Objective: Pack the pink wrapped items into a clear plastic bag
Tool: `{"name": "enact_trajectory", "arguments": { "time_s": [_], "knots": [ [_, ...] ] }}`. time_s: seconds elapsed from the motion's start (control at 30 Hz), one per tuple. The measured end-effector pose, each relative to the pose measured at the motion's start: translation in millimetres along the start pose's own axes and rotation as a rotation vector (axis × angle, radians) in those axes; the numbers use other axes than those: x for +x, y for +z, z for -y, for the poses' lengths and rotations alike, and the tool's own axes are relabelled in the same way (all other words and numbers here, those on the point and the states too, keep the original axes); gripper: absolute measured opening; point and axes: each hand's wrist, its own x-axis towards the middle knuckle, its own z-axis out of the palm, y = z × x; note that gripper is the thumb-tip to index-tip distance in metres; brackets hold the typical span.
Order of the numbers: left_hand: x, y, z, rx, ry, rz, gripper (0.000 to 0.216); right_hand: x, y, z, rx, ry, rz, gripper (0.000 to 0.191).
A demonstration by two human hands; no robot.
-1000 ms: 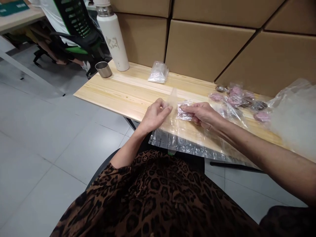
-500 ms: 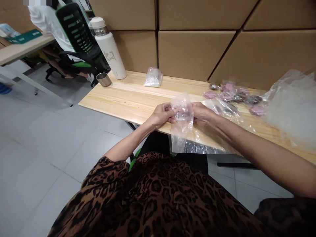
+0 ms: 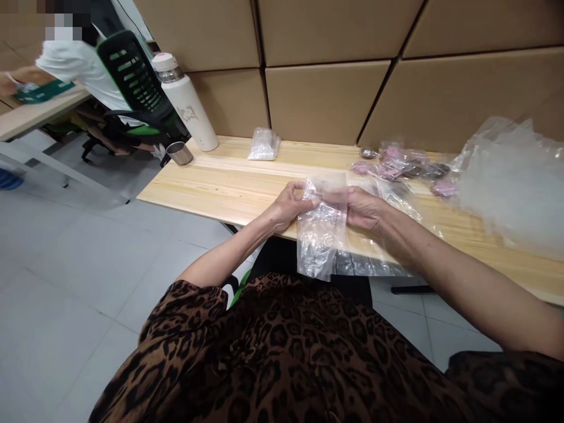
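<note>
We see the left hand [image 3: 288, 207] and the right hand [image 3: 362, 207] facing each other above the near edge of the wooden tabletop [image 3: 229, 182], both sets of fingers closed, pinching the top of a clear plastic bag [image 3: 319, 235] that hangs down between them past the tabletop's edge. Whether anything sits inside it we cannot tell. More clear sheets [image 3: 379, 261] lie under the right wrist. Farther right lie wrapped pink and dark pieces [image 3: 396, 164] and a heap of clear bags [image 3: 506, 182]. At the far left stand a white flask [image 3: 185, 103] with grey markings we cannot read, a steel cup [image 3: 178, 153] just beside it, and a small filled bag [image 3: 263, 144]
</note>
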Motion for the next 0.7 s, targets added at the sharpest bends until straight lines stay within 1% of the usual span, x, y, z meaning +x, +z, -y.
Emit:
{"name": "enact_trajectory", "arguments": {
  "time_s": [0.03,0.07,0.1,0.17,0.2,0.23,0.27,0.37,0.47,0.53,0.63,0.7],
  "knots": [
    [1,0,2,-0.011,0.009,-0.012,0.046,-5,-2,4,0.025,0.048,0.006,0.023],
    [3,0,3,-0.019,0.016,-0.016,0.040,-11,-5,9,0.033,0.071,-0.020,0.021],
    [3,0,5,-0.025,0.023,-0.017,0.035,-18,-7,15,0.017,0.043,-0.093,0.019],
    [4,3,7,-0.031,0.037,-0.035,0.027,-35,-9,25,-0.083,-0.149,-0.296,0.018],
    [4,5,9,-0.035,0.044,-0.059,0.025,-44,-7,29,-0.144,-0.251,-0.365,0.020],
    [4,8,10,-0.040,0.056,-0.085,0.026,-52,-4,30,-0.206,-0.323,-0.387,0.024],
    [4,11,12,-0.045,0.070,-0.108,0.028,-58,1,30,-0.263,-0.355,-0.367,0.030],
    [3,21,18,-0.050,0.120,-0.140,0.042,-65,19,15,-0.404,-0.309,-0.213,0.051],
    [-3,25,20,-0.043,0.136,-0.124,0.053,-61,30,-5,-0.471,-0.303,-0.164,0.062],
    [-9,23,19,-0.047,0.102,-0.050,0.051,-58,30,-11,-0.468,-0.305,-0.165,0.065],
    [-20,18,15,-0.108,0.067,0.097,0.033,-57,27,-10,-0.409,-0.291,-0.167,0.069],
    [-24,17,15,-0.140,0.086,0.133,0.026,-58,25,-7,-0.372,-0.289,-0.182,0.068]
  ]
}}
